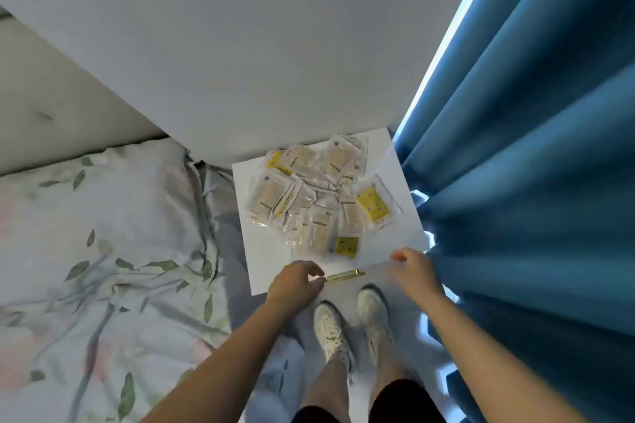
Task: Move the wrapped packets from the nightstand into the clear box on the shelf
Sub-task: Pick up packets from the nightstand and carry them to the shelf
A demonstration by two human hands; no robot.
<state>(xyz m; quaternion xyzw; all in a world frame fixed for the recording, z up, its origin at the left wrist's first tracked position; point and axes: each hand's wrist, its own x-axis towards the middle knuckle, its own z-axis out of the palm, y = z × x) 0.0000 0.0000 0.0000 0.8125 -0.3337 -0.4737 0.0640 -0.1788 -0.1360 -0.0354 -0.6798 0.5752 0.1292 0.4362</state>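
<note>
The wrapped packets point(323, 196) are heaped on the white nightstand point(402, 244), and none appears to be lifted yet. The left hand point(295, 280) and right hand point(414, 268) are held at its near edge, fingers loosely curled and empty. Next, a handful must be gathered; the clear box is not seen.

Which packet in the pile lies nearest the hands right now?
The packet with the dark yellow square at the pile's near edge; it sits closest to the nightstand's front, between both hands. The others lie farther back.
</note>
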